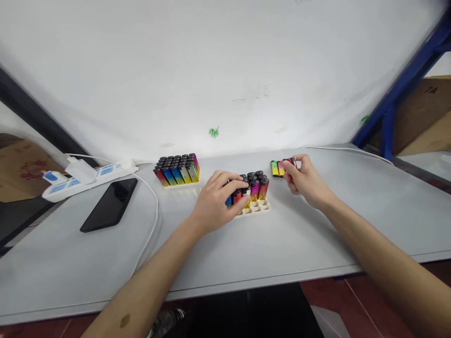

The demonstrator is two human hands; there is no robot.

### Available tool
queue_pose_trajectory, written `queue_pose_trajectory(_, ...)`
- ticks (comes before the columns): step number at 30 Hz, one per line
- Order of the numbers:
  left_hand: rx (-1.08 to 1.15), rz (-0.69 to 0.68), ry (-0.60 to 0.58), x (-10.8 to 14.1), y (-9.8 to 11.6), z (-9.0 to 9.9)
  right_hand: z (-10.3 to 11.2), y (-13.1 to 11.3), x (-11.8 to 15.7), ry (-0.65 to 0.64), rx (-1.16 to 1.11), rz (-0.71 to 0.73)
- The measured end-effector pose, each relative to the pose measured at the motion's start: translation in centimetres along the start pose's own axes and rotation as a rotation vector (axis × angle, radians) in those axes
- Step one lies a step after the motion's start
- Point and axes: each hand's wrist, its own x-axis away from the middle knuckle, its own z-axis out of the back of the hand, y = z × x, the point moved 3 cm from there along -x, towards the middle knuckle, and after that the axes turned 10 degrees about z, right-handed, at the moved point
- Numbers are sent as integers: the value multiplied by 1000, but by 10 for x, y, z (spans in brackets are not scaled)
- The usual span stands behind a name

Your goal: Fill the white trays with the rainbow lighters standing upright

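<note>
My left hand (218, 199) is closed round lighters in a white holder (262, 206) at the middle of the table, its fingers over a white-and-yellow lighter (247, 191) and a red one. Purple and red lighters (263, 188) stand upright beside its fingertips, and several holes at the holder's front hold nothing. Further right, my right hand (301, 178) pinches a dark red lighter (289, 162) at the end of a short row of lighters lying on the table, with a green-and-yellow one (275, 168) at the row's left end.
A second holder (183, 186) packed with upright lighters stands at the back left. Further left lie a black phone (109, 204), a white power strip (81, 180) with plugs, and a white cable (155, 211). A white wall (225, 80) rises behind the grey table (268, 253).
</note>
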Motion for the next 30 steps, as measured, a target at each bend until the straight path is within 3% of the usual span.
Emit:
queue_pose_trajectory(11, 14, 17, -14, 0, 1, 1, 1, 5, -1, -110, -119, -72)
queue_pose_trajectory(20, 11, 21, -27, -1, 2, 2, 2, 3, -1, -88, -165, -60)
queue_pose_trajectory(30, 15, 21, -28, -1, 1, 1, 0, 0, 0, -75, -71, -28)
